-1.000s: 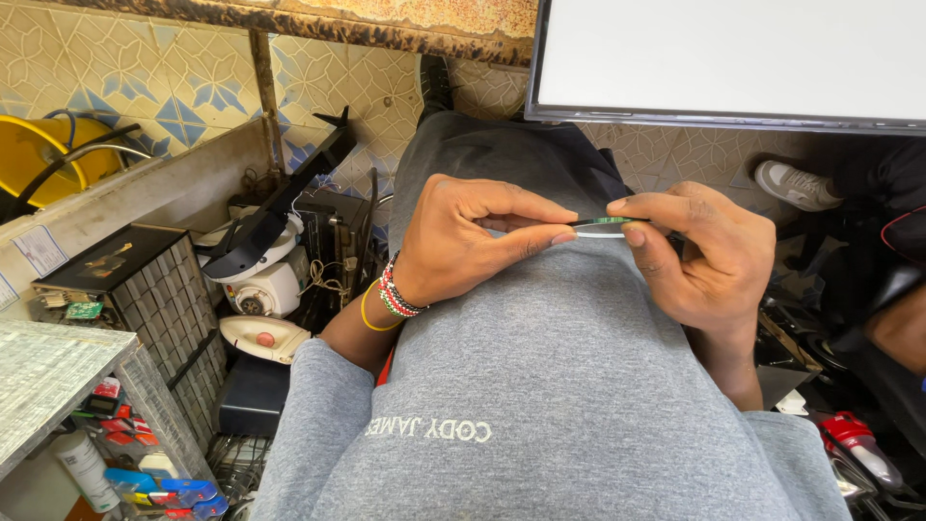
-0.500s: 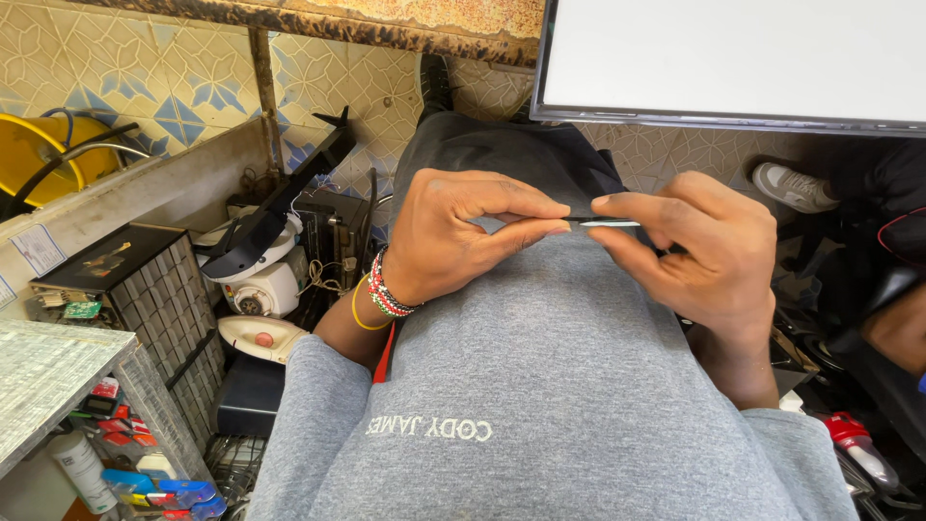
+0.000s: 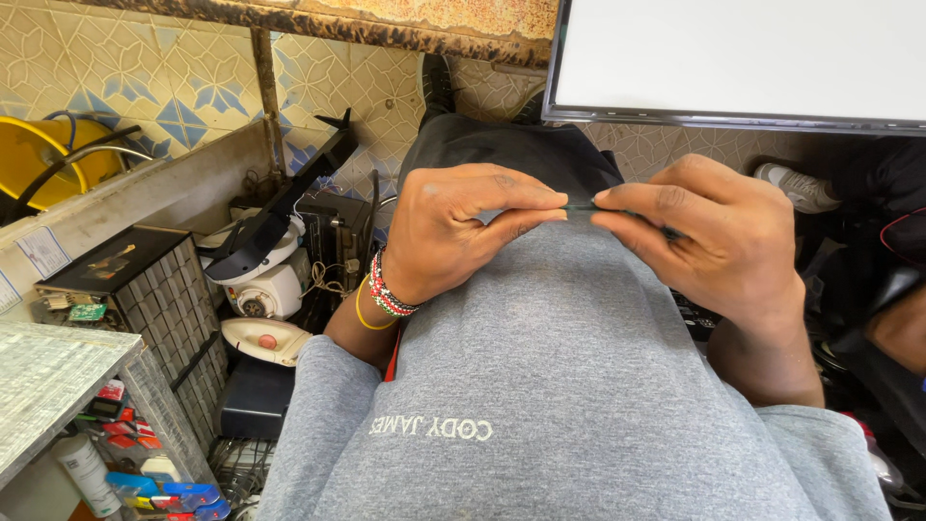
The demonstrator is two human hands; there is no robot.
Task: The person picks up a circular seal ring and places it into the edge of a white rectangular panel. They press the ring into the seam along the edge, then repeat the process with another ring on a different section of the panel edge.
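Both my hands meet over my lap, above my grey shirt [image 3: 579,386]. My left hand [image 3: 463,227], with beaded bracelets and a yellow band at the wrist, pinches one end of a thin dark strip [image 3: 584,205]. My right hand [image 3: 714,236] grips the same strip from the other side; most of the strip is hidden by its fingers. The strip lies level between the two sets of fingertips. What it is made of I cannot tell.
A white-screened monitor [image 3: 743,58] stands at the top right. At the left are a black electronics box [image 3: 135,289], a white appliance [image 3: 270,285], a yellow tub [image 3: 48,154] and a mesh-topped shelf [image 3: 48,386] with small bottles. A white shoe [image 3: 796,188] lies on the tiled floor.
My hands have stayed joined on the strip, with the fingertips shifting slightly along it. The greenish face of the strip seen earlier now shows only as a thin dark edge.
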